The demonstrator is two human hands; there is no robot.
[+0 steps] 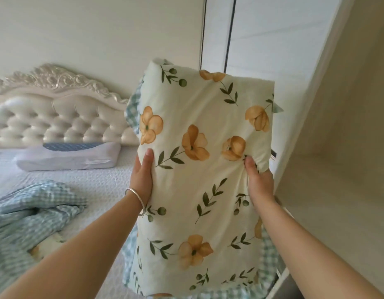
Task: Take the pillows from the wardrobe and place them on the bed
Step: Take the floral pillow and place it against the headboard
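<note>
A cream pillow (199, 169) printed with orange flowers and green leaves, edged in blue check, is held upright in the air in front of me. My left hand (143, 175) grips its left edge, a silver bangle on the wrist. My right hand (259, 180) pinches the fabric on its right side. The bed (96, 182) with a white textured cover lies to the left. The open wardrobe (342, 169) is on the right, its inside shelf pale and bare where visible.
A white contoured pillow (68, 156) lies at the head of the bed under a tufted cream headboard (57, 117). A crumpled blue checked quilt (29, 216) covers the bed's near left. White wardrobe doors (240, 35) stand behind the held pillow.
</note>
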